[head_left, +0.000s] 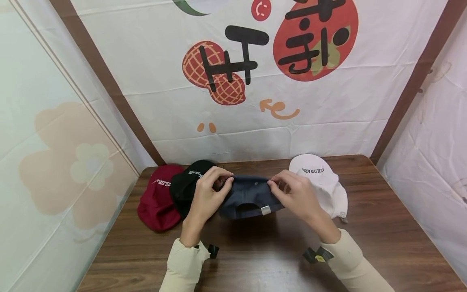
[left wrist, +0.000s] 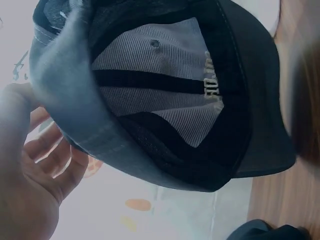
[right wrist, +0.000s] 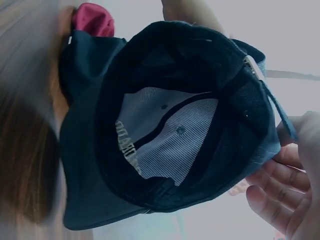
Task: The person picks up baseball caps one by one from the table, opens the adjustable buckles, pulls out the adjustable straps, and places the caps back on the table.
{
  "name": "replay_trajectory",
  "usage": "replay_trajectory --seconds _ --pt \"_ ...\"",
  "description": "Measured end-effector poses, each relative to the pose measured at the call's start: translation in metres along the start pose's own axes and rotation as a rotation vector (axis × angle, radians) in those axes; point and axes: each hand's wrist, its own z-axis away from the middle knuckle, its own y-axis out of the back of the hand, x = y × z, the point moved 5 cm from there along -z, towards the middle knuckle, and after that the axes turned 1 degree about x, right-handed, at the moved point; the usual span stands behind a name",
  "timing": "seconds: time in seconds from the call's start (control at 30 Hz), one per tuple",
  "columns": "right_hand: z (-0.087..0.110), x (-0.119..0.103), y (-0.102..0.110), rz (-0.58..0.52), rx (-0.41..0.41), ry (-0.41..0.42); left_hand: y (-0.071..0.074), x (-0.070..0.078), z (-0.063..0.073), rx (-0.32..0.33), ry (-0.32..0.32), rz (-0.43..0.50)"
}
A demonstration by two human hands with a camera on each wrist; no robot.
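A dark navy baseball cap (head_left: pixel 248 194) is held up above the table between both hands. My left hand (head_left: pixel 208 194) pinches its left side between thumb and fingers, and my right hand (head_left: pixel 298 195) pinches the right side the same way. The cap's back faces me in the head view, with its arched gap and a silver strap buckle (head_left: pixel 266 210). Both wrist views look into the hollow of the cap, where a pale mesh lining (left wrist: pixel 150 55) and the back of stitched lettering show. Its brim (right wrist: pixel 92 170) points down toward the tabletop.
On the brown wooden table (head_left: pixel 251 259), a dark red cap (head_left: pixel 158 207) and a black cap (head_left: pixel 181 188) overlap at the left. A white cap (head_left: pixel 321 184) lies at the right, partly behind my right hand. A printed white cloth (head_left: pixel 233 138) hangs behind the table.
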Motion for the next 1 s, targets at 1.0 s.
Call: replay_trajectory --seconds 1.0 --pt "-0.010 -0.006 0.023 -0.044 0.059 -0.067 -0.002 0.011 -0.010 -0.021 0.048 0.077"
